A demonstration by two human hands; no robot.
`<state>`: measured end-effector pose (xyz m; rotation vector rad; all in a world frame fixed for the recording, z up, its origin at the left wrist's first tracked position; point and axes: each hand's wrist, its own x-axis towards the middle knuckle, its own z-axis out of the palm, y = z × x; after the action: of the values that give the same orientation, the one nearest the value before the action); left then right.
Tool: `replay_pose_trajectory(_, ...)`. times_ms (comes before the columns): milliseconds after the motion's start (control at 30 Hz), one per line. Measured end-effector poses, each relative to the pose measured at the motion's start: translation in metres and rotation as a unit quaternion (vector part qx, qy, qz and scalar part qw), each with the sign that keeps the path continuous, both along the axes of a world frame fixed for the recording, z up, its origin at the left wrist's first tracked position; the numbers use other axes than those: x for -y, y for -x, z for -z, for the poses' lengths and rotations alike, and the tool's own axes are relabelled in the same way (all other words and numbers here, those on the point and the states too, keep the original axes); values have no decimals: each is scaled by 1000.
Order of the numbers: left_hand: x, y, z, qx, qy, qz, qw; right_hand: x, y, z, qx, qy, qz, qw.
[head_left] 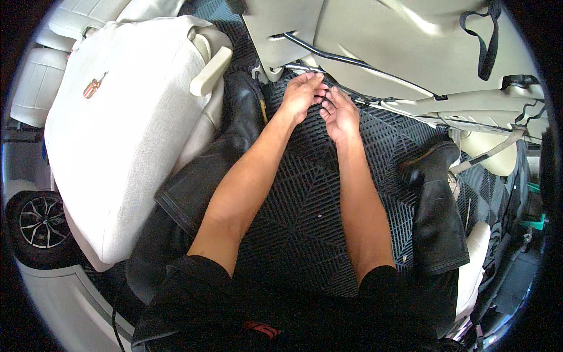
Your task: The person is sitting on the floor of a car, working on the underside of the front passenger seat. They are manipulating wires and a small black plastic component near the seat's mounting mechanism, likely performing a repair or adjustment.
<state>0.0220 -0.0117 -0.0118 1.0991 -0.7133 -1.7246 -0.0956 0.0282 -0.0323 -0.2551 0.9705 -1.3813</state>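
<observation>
Both bare hands meet in front of the lower edge of a beige seat back panel (pixel 358 35). My left hand (pixel 301 97) has its thumb and fingers pinched together; anything between them is too small to make out. Close beside it, my right hand (pixel 341 115) has its fingers curled toward the left one, palm partly up. Its fingertips also seem closed on something I cannot make out. Just beyond the fingers runs the panel's lower edge (pixel 387 101), with dark thin strips along it. Across the panel stretches a black cord-like strap (pixel 363 63).
At left stands a white-covered seat (pixel 129 129) with an armrest (pixel 211 71); a screwdriver (pixel 94 87) lies on it. A black strap loop (pixel 488 44) hangs at upper right. My black boots (pixel 245 105) rest on ribbed dark floor matting (pixel 305 217). A car wheel (pixel 42 222) shows far left.
</observation>
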Motion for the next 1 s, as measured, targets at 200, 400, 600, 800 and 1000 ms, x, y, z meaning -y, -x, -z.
replay_pose_trajectory(200,3,-4,8,-13,1,2,1000,4,-14,7,110,-44,-26,993)
replay_pose_trajectory(400,4,-5,4,5,1,12,1000,5,-3,-6,-29,-102,-67,992)
replay_pose_trajectory(600,4,-9,3,32,3,28,999,-6,0,-4,84,-3,-9,996)
replay_pose_trajectory(800,4,-8,1,23,-10,26,999,-2,-5,5,112,44,8,993)
replay_pose_trajectory(1000,2,-10,2,-2,-26,16,1000,-13,-25,-10,239,34,86,967)
